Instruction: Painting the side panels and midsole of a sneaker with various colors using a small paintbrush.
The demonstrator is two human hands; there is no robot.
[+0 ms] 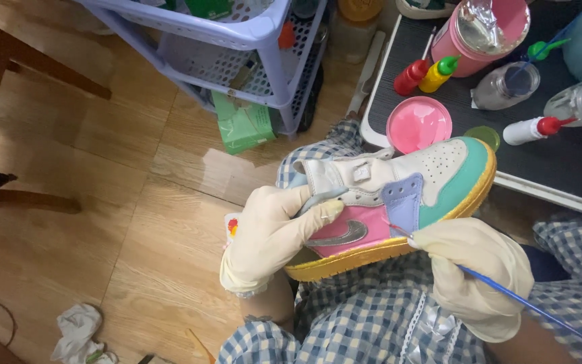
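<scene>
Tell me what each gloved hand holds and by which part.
The left hand grips the painted sneaker around its heel and ankle collar. The right hand pinches a thin blue-handled brush near its tip end, the tip at the shoe's side.

A dark ribbed tabletop (432, 47) with a white rim carries the paint things; the landmark is the round pink lid (418, 124), lying flat near the tabletop's front edge; just behind it stand a red squeeze bottle (410, 77) and a yellow squeeze bottle with a green cap (438, 73), side by side; behind those rises a pink jar (483, 28) with a foil top; to the lid's right lie a small green lid (485, 135), a white bottle with a red nozzle (532, 129) and two clear jars (506, 85); left of the lid, off the tabletop, the wooden floor (102, 202) bears a lilac plastic rack (237, 40), a green packet (242, 125) and crumpled tissue (75, 326).
</scene>
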